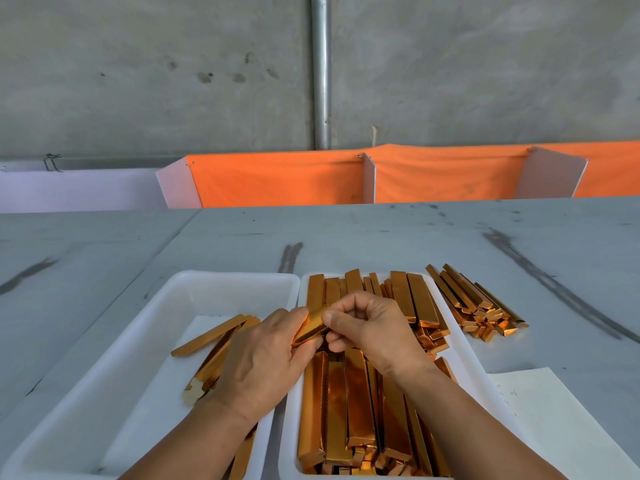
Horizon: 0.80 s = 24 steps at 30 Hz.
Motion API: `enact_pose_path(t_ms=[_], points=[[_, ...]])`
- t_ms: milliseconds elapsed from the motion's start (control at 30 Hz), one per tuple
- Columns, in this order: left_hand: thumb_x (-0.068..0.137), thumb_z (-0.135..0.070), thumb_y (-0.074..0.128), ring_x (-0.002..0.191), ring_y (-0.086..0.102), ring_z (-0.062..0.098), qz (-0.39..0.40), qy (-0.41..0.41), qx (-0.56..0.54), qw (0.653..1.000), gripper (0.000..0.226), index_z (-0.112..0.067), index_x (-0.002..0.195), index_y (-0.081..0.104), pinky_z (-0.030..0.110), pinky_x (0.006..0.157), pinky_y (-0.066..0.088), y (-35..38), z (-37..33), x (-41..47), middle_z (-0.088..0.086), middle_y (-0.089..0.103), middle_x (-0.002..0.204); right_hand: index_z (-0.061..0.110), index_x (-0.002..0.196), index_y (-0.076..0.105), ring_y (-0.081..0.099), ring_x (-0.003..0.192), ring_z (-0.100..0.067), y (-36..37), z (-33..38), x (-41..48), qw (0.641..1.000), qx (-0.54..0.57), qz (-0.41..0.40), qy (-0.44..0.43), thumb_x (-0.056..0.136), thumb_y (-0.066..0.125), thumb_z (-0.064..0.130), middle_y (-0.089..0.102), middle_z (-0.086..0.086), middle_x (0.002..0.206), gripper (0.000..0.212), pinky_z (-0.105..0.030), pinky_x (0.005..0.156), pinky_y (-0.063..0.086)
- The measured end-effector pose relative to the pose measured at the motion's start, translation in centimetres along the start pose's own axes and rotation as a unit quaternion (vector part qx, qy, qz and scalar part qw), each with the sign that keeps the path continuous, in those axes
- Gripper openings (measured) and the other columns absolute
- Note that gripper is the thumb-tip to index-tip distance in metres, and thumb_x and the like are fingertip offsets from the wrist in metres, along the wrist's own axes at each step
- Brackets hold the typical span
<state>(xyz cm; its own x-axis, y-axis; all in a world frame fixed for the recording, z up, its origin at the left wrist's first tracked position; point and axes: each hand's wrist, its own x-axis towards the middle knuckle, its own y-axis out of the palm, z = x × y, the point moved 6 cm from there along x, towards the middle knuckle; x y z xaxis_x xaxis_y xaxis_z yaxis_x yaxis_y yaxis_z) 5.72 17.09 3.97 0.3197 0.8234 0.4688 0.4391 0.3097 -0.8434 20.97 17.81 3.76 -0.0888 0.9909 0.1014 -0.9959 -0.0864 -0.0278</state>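
Presently, one gold foil piece (pixel 311 329) is held between both hands, above the near-left part of the right tray (pixel 465 348). The left hand (pixel 263 355) is curled round the lower length of the piece, which is tilted upward toward the right. Its upper end is pinched by the thumb and fingertips of the right hand (pixel 367 330). The two hands are set close together, and contact between them cannot be judged.

The right tray is filled with folded gold pieces (pixel 356 403), laid mostly lengthwise in two groups, far and near. A few flat gold strips (pixel 211 336) are seen in the left tray (pixel 194 278), laid on a white paper liner (pixel 166 393) and partly hidden under the left wrist. The two white trays are placed side by side on the grey table (pixel 381 237), just beside each other.

A loose pile of gold pieces (pixel 474 306) is noted on the table just right of the right tray. A sheet of paper (pixel 554 420) with faint handwriting is laid near the table's right front. Orange cloth (pixel 277 178) is hung behind the table, below a concrete wall crossed by a metal pipe (pixel 320 71).
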Motion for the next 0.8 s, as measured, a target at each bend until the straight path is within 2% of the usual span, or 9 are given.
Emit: enact_pose_path(t_ms=[100, 200, 300, 367, 467, 600, 667, 733, 800], points=[[0.090, -0.052, 0.055, 0.074, 0.050, 0.004, -0.003, 0.001, 0.000, 1.000, 0.042, -0.031, 0.126, 0.056, 0.005, 0.059, 0.028, 0.0, 0.0, 0.2, -0.014, 0.059, 0.092, 0.008, 0.087, 0.069, 0.071, 0.061, -0.013, -0.1, -0.2, 0.1, 1.000, -0.004, -0.008, 0.010, 0.089, 0.070, 0.006, 0.072, -0.004, 0.066, 0.003, -0.020, 0.060, 0.057], [0.085, -0.053, 0.063, 0.081, 0.051, 0.004, -0.008, -0.015, -0.016, 1.000, 0.059, -0.035, 0.139, 0.046, 0.007, 0.065, 0.033, -0.3, 0.3, 0.3, -0.013, 0.058, 0.102, 0.009, 0.090, 0.069, 0.070, 0.062, -0.015, -0.8, -0.4, 0.3, 0.999, 0.001, -0.034, 0.018, 0.090, 0.069, 0.007, 0.072, -0.007, 0.069, 0.002, -0.022, 0.062, 0.058], [0.077, -0.051, 0.073, 0.096, 0.054, 0.007, -0.035, -0.066, -0.071, 0.995, 0.077, -0.037, 0.143, 0.036, 0.020, 0.078, 0.048, -1.0, 1.2, 0.6, -0.014, 0.052, 0.113, 0.008, 0.094, 0.069, 0.070, 0.063, -0.015, -2.2, -0.5, 0.5, 0.995, 0.050, -0.089, 0.021, 0.090, 0.069, 0.007, 0.072, -0.005, 0.068, 0.003, -0.023, 0.065, 0.059], [0.075, -0.046, 0.077, 0.103, 0.055, 0.008, -0.050, -0.112, -0.126, 0.984, 0.078, -0.040, 0.141, 0.036, 0.020, 0.079, 0.048, -1.4, 2.1, 0.8, -0.016, 0.051, 0.119, 0.008, 0.096, 0.068, 0.071, 0.065, -0.015, -2.9, -0.5, 0.5, 0.990, 0.083, -0.116, 0.018, 0.090, 0.069, 0.007, 0.072, -0.005, 0.069, 0.006, -0.023, 0.067, 0.060], [0.076, -0.037, 0.079, 0.094, 0.060, 0.007, -0.044, -0.151, -0.236, 0.959, 0.066, -0.049, 0.131, 0.043, 0.009, 0.068, 0.043, -1.3, 3.0, 0.8, -0.018, 0.057, 0.113, 0.010, 0.100, 0.068, 0.071, 0.067, -0.015, -3.1, -0.4, 0.5, 0.987, 0.105, -0.123, 0.019, 0.091, 0.068, 0.007, 0.073, -0.005, 0.071, 0.010, -0.021, 0.065, 0.059], [0.075, -0.025, 0.081, 0.080, 0.063, 0.008, -0.034, -0.145, -0.342, 0.928, 0.050, -0.054, 0.110, 0.060, 0.014, 0.066, 0.045, -1.7, 2.9, 1.0, -0.016, 0.066, 0.091, 0.011, 0.105, 0.067, 0.069, 0.064, -0.014, -2.9, -0.4, 0.5, 0.985, 0.140, -0.101, 0.028, 0.092, 0.065, 0.007, 0.071, -0.004, 0.070, 0.014, -0.019, 0.062, 0.056], [0.074, -0.020, 0.082, 0.082, 0.065, 0.004, -0.031, -0.146, -0.403, 0.903, 0.057, -0.055, 0.113, 0.057, 0.011, 0.065, 0.048, -2.2, 2.5, 1.2, -0.018, 0.068, 0.091, 0.009, 0.105, 0.067, 0.068, 0.063, -0.013, -2.7, -0.4, 0.5, 0.984, 0.156, -0.084, 0.033, 0.093, 0.063, 0.007, 0.071, -0.005, 0.069, 0.013, -0.020, 0.061, 0.058], [0.072, -0.020, 0.083, 0.087, 0.069, 0.006, -0.026, -0.141, -0.478, 0.867, 0.063, -0.051, 0.119, 0.054, 0.017, 0.068, 0.054, -2.6, 2.0, 1.5, -0.015, 0.071, 0.094, 0.006, 0.106, 0.067, 0.068, 0.062, -0.014, -2.6, -0.5, 0.7, 0.981, 0.179, -0.067, 0.040, 0.094, 0.061, 0.006, 0.070, -0.006, 0.070, 0.013, -0.021, 0.062, 0.059], [0.068, -0.026, 0.086, 0.083, 0.070, 0.009, -0.020, -0.117, -0.525, 0.843, 0.061, -0.046, 0.119, 0.059, 0.020, 0.067, 0.054, -3.1, 1.3, 2.1, -0.009, 0.072, 0.090, 0.004, 0.106, 0.067, 0.067, 0.061, -0.014, -2.3, -0.6, 0.8, 0.978, 0.198, -0.049, 0.052, 0.095, 0.059, 0.006, 0.069, -0.008, 0.070, 0.013, -0.021, 0.060, 0.059]])
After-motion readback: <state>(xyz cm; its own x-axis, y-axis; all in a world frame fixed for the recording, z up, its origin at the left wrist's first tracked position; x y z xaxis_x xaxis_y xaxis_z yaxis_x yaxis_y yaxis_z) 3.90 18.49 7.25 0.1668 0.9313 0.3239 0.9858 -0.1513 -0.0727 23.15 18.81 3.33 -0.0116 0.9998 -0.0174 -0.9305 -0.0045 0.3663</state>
